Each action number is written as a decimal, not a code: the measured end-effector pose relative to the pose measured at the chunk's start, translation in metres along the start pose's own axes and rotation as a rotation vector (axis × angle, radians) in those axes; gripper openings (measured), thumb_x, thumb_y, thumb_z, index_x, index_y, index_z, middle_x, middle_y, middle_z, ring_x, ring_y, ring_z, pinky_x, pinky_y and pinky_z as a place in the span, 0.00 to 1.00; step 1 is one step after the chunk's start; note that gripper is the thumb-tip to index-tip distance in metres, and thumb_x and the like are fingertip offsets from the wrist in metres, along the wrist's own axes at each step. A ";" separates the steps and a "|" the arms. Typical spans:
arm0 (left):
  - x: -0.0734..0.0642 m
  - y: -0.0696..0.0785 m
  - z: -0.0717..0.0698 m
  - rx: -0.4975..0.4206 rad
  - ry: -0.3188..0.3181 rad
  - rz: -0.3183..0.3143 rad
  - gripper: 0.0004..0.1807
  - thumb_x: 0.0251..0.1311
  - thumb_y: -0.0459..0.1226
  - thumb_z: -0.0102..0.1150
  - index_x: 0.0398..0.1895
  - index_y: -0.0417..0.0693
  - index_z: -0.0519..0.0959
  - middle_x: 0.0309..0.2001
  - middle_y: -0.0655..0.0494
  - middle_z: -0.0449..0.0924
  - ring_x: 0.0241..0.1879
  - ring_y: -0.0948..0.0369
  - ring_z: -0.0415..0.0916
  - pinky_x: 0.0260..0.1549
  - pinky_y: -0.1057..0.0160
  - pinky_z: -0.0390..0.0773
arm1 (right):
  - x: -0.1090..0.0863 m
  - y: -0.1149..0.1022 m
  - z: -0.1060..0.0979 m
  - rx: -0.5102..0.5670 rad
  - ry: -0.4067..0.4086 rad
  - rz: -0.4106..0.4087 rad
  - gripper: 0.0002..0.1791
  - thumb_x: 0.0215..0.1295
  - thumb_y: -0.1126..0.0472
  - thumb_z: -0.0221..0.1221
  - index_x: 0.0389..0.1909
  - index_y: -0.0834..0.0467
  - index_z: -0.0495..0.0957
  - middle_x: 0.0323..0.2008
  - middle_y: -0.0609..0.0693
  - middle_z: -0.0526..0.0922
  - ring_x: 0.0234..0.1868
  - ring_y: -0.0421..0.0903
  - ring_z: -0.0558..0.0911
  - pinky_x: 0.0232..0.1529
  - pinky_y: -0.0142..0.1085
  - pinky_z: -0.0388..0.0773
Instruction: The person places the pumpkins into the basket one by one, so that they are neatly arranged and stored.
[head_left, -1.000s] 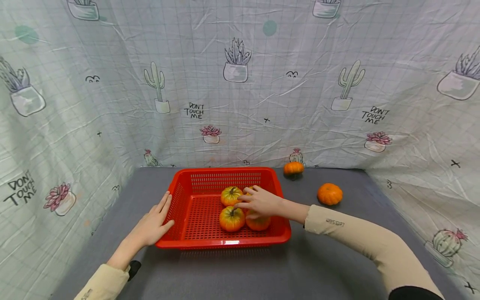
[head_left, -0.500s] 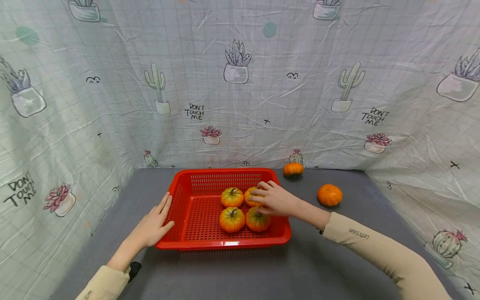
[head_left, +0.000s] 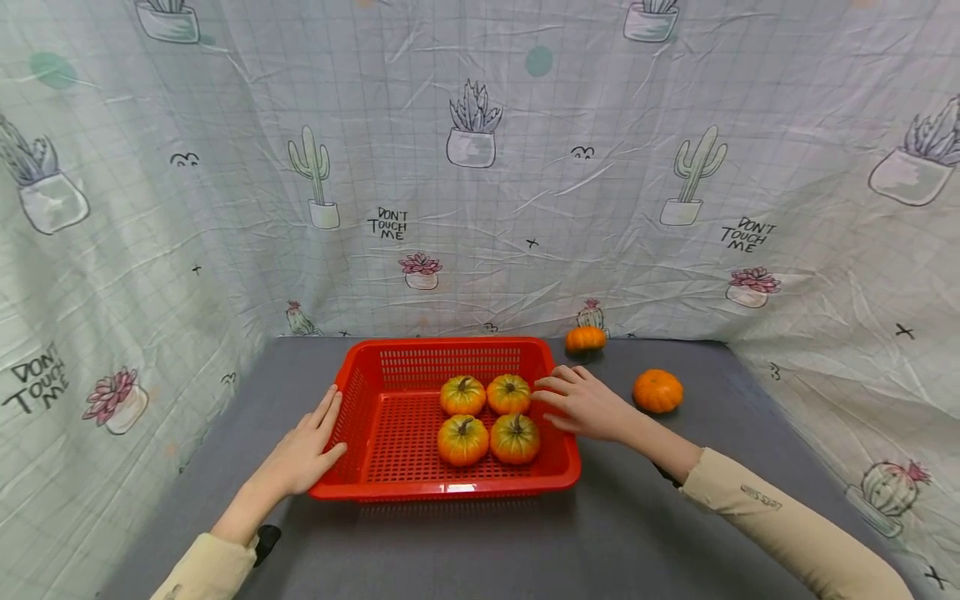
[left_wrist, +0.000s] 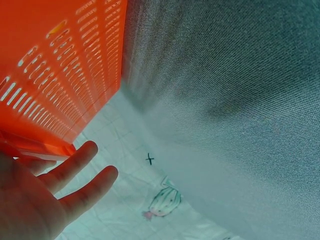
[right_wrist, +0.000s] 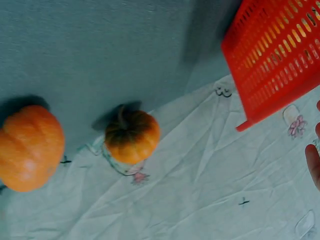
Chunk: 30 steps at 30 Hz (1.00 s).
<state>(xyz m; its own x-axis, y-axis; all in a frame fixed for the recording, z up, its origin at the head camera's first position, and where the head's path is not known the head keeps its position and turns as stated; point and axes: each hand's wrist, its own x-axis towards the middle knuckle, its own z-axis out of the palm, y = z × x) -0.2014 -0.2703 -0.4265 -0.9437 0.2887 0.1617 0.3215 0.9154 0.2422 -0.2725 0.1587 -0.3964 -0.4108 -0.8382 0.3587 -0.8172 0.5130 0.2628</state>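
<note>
Several small orange-and-yellow pumpkins (head_left: 462, 439) sit together, stems up, in the right half of a red slotted plastic basket (head_left: 447, 487). My left hand (head_left: 303, 450) rests against the basket's left rim with its fingers straight. In the left wrist view that hand (left_wrist: 55, 195) shows spread fingers beside the rim. My right hand (head_left: 588, 404) hangs over the right rim, fingers loosely bent, holding nothing, just right of the back pumpkin (head_left: 509, 393). Only fingertips of it (right_wrist: 314, 162) appear at the edge of the right wrist view.
Two more orange pumpkins are outside the basket on the grey table (head_left: 450, 550). One pumpkin (head_left: 585, 339) lies at the back by the curtain, the other pumpkin (head_left: 657, 391) nearer, right of my right hand. A cactus-print curtain (head_left: 480, 217) encloses the back and sides.
My right hand has moved right, off the pumpkins to the basket's right rim, uncovering the pumpkins on that side. My left hand has stayed at the left rim.
</note>
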 end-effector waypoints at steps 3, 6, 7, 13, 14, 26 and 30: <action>-0.001 0.001 -0.001 -0.003 0.000 -0.002 0.38 0.59 0.42 0.48 0.67 0.34 0.47 0.69 0.39 0.42 0.60 0.34 0.56 0.50 0.39 0.63 | -0.010 0.004 0.002 -0.009 0.036 0.026 0.19 0.51 0.54 0.62 0.46 0.51 0.76 0.45 0.49 0.78 0.45 0.46 0.70 0.41 0.39 0.67; -0.002 0.002 -0.001 -0.003 -0.004 -0.005 0.38 0.59 0.42 0.48 0.68 0.35 0.46 0.69 0.40 0.42 0.59 0.34 0.56 0.49 0.39 0.64 | -0.021 0.009 0.005 -0.014 0.072 0.057 0.19 0.50 0.55 0.63 0.45 0.52 0.76 0.44 0.49 0.77 0.44 0.46 0.71 0.41 0.40 0.68; -0.002 0.002 -0.001 -0.002 -0.006 -0.006 0.38 0.59 0.43 0.48 0.68 0.35 0.46 0.69 0.40 0.42 0.59 0.34 0.56 0.49 0.39 0.64 | -0.025 0.011 0.005 -0.015 0.079 0.069 0.19 0.50 0.55 0.63 0.45 0.52 0.76 0.43 0.49 0.77 0.44 0.46 0.71 0.41 0.40 0.68; -0.003 0.002 -0.001 -0.004 -0.013 -0.008 0.39 0.59 0.43 0.48 0.68 0.35 0.46 0.70 0.40 0.42 0.59 0.33 0.56 0.48 0.38 0.64 | -0.053 0.022 0.010 -0.026 0.083 0.128 0.19 0.58 0.52 0.56 0.49 0.54 0.74 0.44 0.50 0.76 0.44 0.48 0.72 0.40 0.42 0.69; -0.002 0.002 -0.001 -0.006 -0.014 -0.007 0.39 0.59 0.43 0.48 0.68 0.35 0.46 0.70 0.40 0.42 0.59 0.33 0.56 0.48 0.38 0.63 | -0.057 0.025 0.011 -0.028 0.081 0.139 0.19 0.60 0.50 0.52 0.49 0.55 0.74 0.44 0.51 0.76 0.43 0.48 0.72 0.40 0.43 0.69; 0.001 -0.002 0.001 -0.003 -0.015 -0.002 0.39 0.59 0.42 0.47 0.68 0.34 0.45 0.70 0.39 0.40 0.60 0.34 0.55 0.51 0.39 0.62 | -0.095 0.050 0.025 -0.095 -0.055 0.327 0.21 0.49 0.58 0.63 0.46 0.59 0.75 0.45 0.55 0.75 0.46 0.53 0.72 0.39 0.49 0.69; 0.002 -0.003 0.003 -0.006 -0.012 0.005 0.39 0.59 0.42 0.47 0.68 0.34 0.45 0.70 0.39 0.41 0.59 0.33 0.55 0.50 0.39 0.62 | -0.107 0.058 0.031 -0.128 -0.072 0.333 0.21 0.47 0.60 0.63 0.46 0.60 0.75 0.46 0.57 0.76 0.47 0.54 0.72 0.41 0.53 0.68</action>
<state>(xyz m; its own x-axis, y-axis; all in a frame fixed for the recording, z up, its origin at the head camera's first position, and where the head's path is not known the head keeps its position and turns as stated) -0.2043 -0.2720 -0.4298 -0.9430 0.2964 0.1514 0.3265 0.9124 0.2469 -0.2883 0.2726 -0.4469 -0.6769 -0.6301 0.3806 -0.5785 0.7750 0.2543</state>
